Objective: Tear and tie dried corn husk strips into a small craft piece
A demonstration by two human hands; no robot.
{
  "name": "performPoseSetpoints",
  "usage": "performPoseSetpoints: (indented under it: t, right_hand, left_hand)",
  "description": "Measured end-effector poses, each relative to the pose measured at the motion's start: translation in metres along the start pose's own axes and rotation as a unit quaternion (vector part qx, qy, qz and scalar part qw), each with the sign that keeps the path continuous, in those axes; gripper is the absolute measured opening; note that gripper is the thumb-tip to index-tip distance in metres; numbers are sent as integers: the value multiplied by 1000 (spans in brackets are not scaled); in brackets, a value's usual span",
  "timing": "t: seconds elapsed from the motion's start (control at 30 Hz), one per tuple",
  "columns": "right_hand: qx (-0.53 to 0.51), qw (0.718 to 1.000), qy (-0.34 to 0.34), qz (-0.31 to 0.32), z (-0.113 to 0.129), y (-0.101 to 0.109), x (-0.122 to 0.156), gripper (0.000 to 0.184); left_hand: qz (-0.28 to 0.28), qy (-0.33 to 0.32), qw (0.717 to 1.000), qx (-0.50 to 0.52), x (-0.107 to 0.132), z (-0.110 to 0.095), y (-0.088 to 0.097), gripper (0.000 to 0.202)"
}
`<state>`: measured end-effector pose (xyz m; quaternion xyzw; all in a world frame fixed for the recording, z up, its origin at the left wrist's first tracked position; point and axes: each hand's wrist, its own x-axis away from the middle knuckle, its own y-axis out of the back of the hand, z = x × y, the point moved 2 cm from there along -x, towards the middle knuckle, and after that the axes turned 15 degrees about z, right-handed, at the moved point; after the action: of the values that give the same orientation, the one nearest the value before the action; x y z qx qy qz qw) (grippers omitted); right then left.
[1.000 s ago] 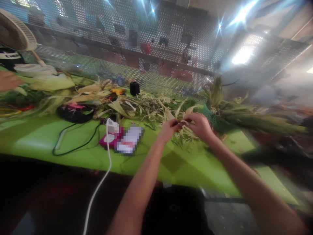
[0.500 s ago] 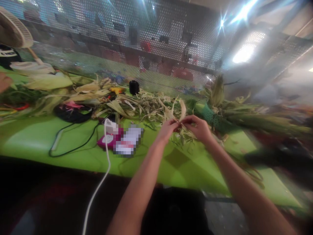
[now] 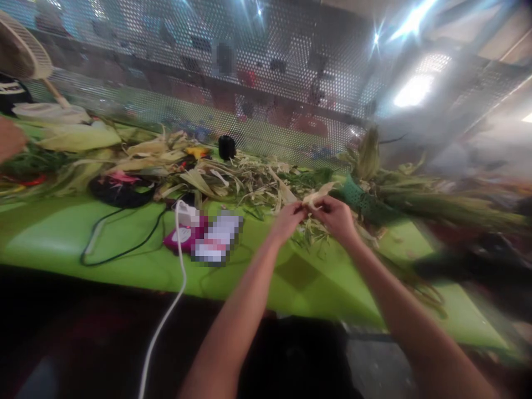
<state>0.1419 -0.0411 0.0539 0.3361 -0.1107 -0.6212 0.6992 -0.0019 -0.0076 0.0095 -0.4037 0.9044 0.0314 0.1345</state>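
The magenta box sits on the green tabletop, with a white plug on top of it and a white cable running from the plug down past the box's near side. To the right of the box and a little beyond it, the left hand and the right hand meet over a pale husk strip. The fingers of both hands are drawn together and pinch the strip between their tips; exactly how each fingertip lies on it is too blurred to tell. Shredded husk lies just under the hands, also right of the box. Beyond the box, a long heap of dry husks stretches to both sides, and a black cylinder stands at its far edge. Right beside the box lies a flat rectangle, its face pixelated. To the box's left are a looped dark cord and, farther off, a round black thing with pink on it. Well to the left of the box, another person's hand shows, blurred. Green mesh and long green leaves lie well to the box's right.
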Motion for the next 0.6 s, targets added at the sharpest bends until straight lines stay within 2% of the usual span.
performPoseSetpoints:
  t: [0.2,0.27,0.43,0.6]
  right_hand:
    - [-176,980,-67,-72,-6,-10,1,44]
    - [-223,968,-94,-71,-9,-12,0,47]
    - [-337,937,-72,-65,-14,-17,-2,40]
    - [-366,925,-73,-76,-16,-20,-3,30]
  left_hand:
    - [3,2,1000,11,3,-1,-1,19]
    - [-5,1,1000,13,4,-2,-2,24]
    - [4,-4,1000,14,4,0,-3,29]
    - [-2,10,1000,22,2,4,-4,26]
